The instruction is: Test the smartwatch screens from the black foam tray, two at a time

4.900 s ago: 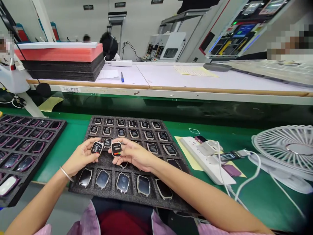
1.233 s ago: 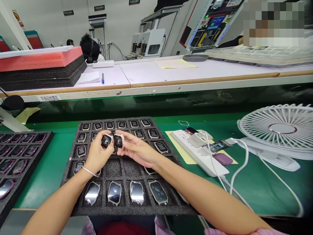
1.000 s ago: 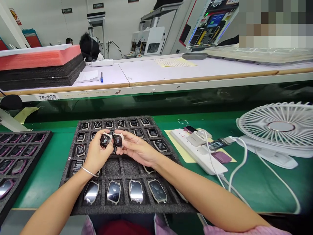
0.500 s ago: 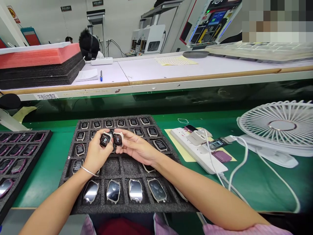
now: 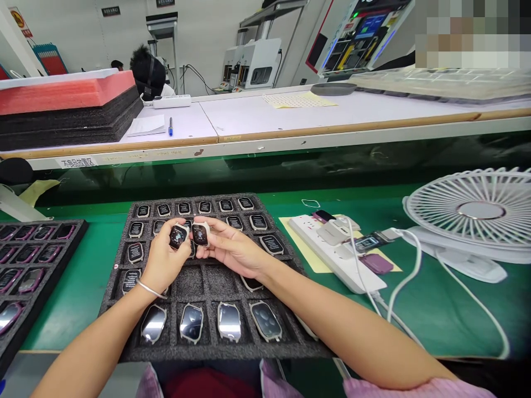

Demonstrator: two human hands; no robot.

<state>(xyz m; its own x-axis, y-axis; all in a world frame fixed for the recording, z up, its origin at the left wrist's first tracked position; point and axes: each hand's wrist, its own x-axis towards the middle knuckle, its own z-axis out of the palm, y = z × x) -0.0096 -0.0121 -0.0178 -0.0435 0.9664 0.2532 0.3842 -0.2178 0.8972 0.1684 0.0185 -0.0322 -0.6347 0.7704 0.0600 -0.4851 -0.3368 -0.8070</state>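
Between the thumb and fingers of my left hand [image 5: 166, 251] is a smartwatch [image 5: 178, 236] with a lit dial, without a strap. My right hand [image 5: 232, 249] grips a second strapless smartwatch [image 5: 200, 234], its dial lit too. The two watches are held side by side, faces up, over a dark foam tray [image 5: 215, 352]. Rows of more silver-framed watches sit in the tray's slots; many show text on their screens. In the front row, a watch [image 5: 229, 322] reflects bright light. Slots just below my hands hold no watch. My hands and forearms hide part of the tray.
At left lies another foam tray [image 5: 53, 276] with purple-framed watches. On the right are a white power strip [image 5: 332, 257] with chargers and cables, and a white fan [image 5: 473, 215]. A raised shelf [image 5: 240, 119] at the back carries stacked foam [image 5: 66, 119]. A person's head shows beyond it.
Both hands keep the two watches in nearly the same place. Only a very slight shift of the camera view shows.
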